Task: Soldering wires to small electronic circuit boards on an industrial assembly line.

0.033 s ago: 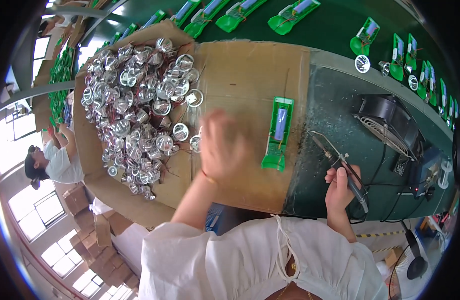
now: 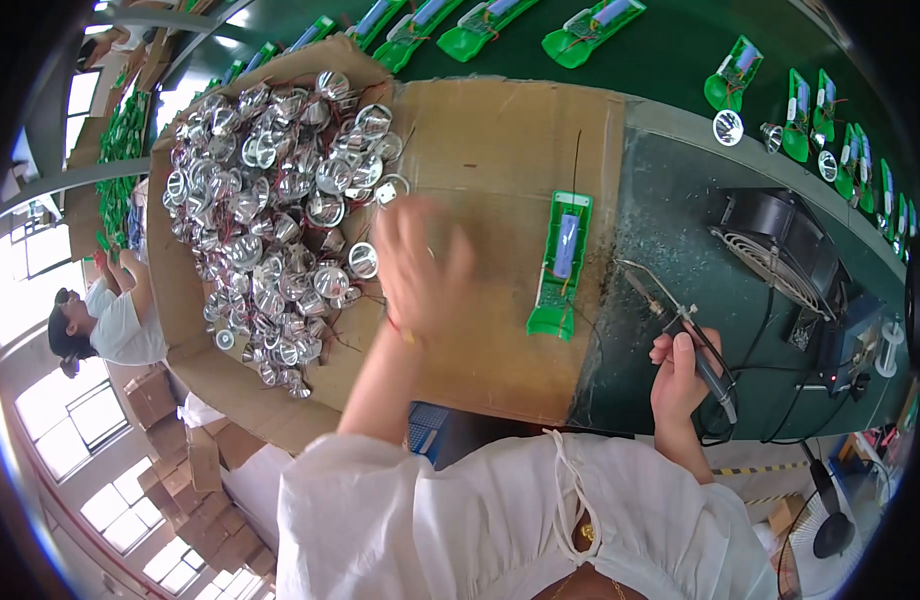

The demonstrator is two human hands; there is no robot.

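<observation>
My left hand (image 2: 420, 265) is smeared by motion over the cardboard sheet (image 2: 480, 370), beside the right edge of a heap of silvery lamp reflectors (image 2: 280, 185). Whether its fingers hold anything cannot be made out. A loose reflector (image 2: 363, 260) lies just left of it. My right hand (image 2: 683, 375) grips a soldering iron (image 2: 713, 372) with a thin metal tube along it, tips pointing up and left. Between my hands lies an open green lamp housing (image 2: 567, 262) with a blue cylindrical battery (image 2: 566, 245), a circuit board and thin wires.
A black fan (image 2: 780, 240) and a soldering station (image 2: 848, 345) with cables stand at the right. Along the far side lie several green housings (image 2: 592, 32). The reflectors sit in a cardboard box (image 2: 210, 385). Another person (image 2: 105, 310) is at the far left.
My left hand has shifted slightly left and away from me, toward the reflector heap. The right hand keeps its place with the soldering iron.
</observation>
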